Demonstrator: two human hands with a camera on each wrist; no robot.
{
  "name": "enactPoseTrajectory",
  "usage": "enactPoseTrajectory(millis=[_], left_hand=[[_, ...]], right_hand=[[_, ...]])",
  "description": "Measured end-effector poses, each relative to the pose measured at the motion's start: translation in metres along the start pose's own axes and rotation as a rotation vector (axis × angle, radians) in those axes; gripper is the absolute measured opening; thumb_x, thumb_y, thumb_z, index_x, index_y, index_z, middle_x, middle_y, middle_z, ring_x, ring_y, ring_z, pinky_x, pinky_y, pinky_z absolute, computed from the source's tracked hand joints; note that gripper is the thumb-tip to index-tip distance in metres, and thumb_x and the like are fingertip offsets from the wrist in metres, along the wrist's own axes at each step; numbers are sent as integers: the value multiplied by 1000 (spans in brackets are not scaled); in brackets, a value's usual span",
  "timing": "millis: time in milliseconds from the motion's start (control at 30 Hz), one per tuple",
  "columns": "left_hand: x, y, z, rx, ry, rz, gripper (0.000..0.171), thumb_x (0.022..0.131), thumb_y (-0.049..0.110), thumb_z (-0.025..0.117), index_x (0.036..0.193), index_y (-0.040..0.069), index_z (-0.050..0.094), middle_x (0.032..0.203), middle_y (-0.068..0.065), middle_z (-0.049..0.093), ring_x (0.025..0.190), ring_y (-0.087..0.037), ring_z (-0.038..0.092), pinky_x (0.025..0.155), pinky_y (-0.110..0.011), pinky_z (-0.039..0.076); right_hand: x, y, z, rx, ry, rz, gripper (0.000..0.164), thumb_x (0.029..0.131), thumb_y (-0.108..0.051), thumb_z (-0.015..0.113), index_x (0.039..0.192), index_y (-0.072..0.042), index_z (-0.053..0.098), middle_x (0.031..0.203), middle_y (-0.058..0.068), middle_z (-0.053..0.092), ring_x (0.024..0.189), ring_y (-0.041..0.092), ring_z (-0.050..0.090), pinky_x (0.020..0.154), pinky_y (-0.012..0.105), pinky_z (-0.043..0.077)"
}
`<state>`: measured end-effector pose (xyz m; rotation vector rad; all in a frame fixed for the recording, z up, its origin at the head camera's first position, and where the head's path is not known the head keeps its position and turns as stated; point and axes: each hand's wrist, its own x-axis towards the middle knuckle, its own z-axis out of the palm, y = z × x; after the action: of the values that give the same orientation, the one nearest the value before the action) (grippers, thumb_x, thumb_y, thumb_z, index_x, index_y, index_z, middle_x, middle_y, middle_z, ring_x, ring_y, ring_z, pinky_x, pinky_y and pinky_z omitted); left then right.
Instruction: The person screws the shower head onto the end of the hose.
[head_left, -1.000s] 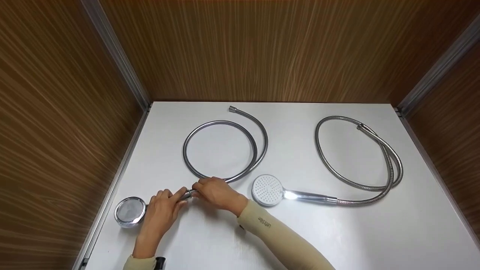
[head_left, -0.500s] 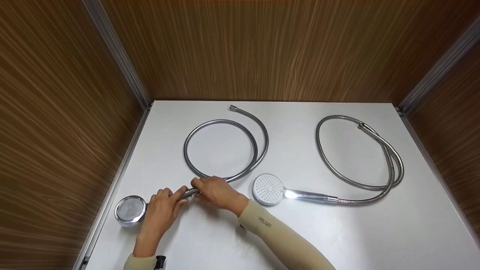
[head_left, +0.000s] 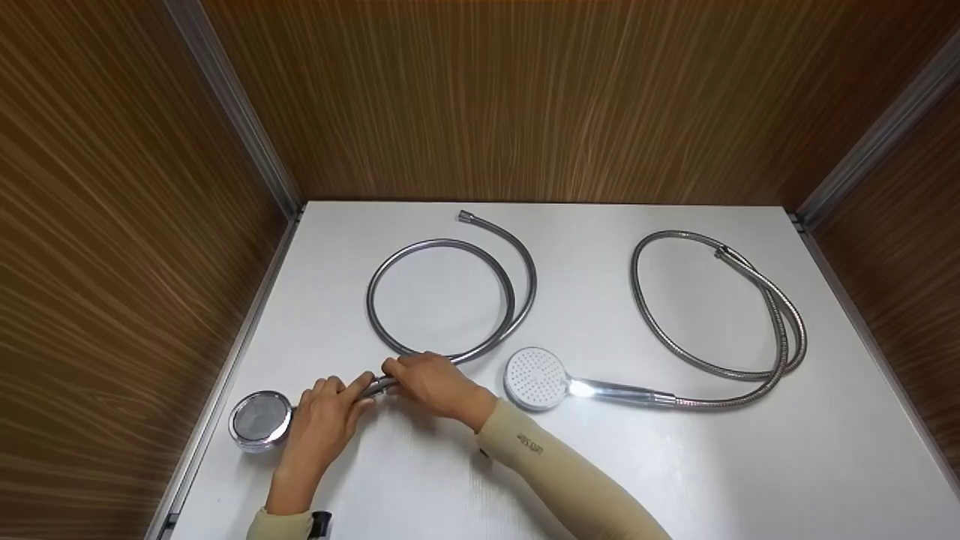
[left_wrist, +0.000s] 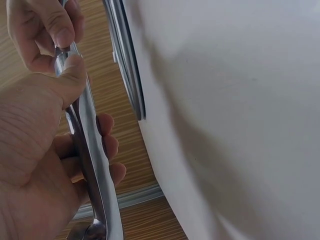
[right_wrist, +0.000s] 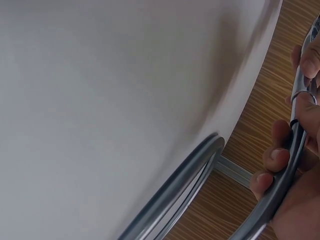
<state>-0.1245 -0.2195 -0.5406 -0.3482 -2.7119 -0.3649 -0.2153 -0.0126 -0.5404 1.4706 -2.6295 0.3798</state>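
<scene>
In the head view a chrome shower head (head_left: pixel 260 420) faces up at the left, its handle (left_wrist: pixel 98 155) running to the right. My left hand (head_left: pixel 321 424) grips that handle, fingers curled round it and thumb along it in the left wrist view. Just beyond, my right hand (head_left: pixel 435 384) holds the end of a smooth grey shower hose (head_left: pixel 369 300). The right wrist view shows its thumb at the joint where the chrome hose fitting (right_wrist: pixel 295 115) meets the handle end. Whether the thread is fully engaged is hidden by the fingers.
A second shower head (head_left: pixel 535 379) with a white perforated face lies to the right, joined to a ribbed metal hose (head_left: pixel 720 373) that loops at the far right. The grey hose's free end (head_left: pixel 466 217) points to the back. Wood-grain panels (head_left: pixel 525 97) enclose the white table (head_left: pixel 585 300).
Both hands stay in place on the handle and hose end. Only small shifts of the right fingers at the joint show; the shower heads and hoses lie as before.
</scene>
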Motion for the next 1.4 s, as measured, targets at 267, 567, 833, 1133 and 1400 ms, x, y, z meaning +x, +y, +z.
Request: enactPoseTrajectory(millis=[267,567,833,1133,1400], left_hand=[[0,-1,0,3,-9,-2,37,89,27,82,125,18,76,77,-7,54,70,-26,52,64,-42,41],[2,2,-2,-2,-28,-14,37,90,27,81,125,18,76,77,-6,54,71,-26,52,66,-42,41],[4,3,-1,-17,-39,-21,37,90,26,81,125,17,75,77,-7,54,70,-27,51,67,-43,41],[4,1,1,-23,-32,-15,36,90,28,81,125,20,75,77,-5,53,70,-25,50,65,-42,41],[3,1,3,-14,-10,-9,38,88,28,82,124,20,76,76,-4,52,69,-23,49,64,-41,41]], right_hand=[[-1,1,-1,35,1,8,23,106,-32,64,117,-12,61,101,-2,74,91,15,73,84,31,58],[-1,0,-3,23,50,10,23,101,-28,72,112,-13,57,97,-4,73,85,15,73,76,31,57],[0,2,-3,18,-3,36,21,103,-28,68,111,-13,57,100,-4,74,88,14,72,77,31,56],[-1,3,-3,6,22,22,21,101,-28,71,109,-14,57,96,-5,74,85,13,71,74,29,55],[-2,4,-2,-13,-3,20,23,103,-33,67,108,-14,56,94,-3,72,85,14,70,75,30,55]])
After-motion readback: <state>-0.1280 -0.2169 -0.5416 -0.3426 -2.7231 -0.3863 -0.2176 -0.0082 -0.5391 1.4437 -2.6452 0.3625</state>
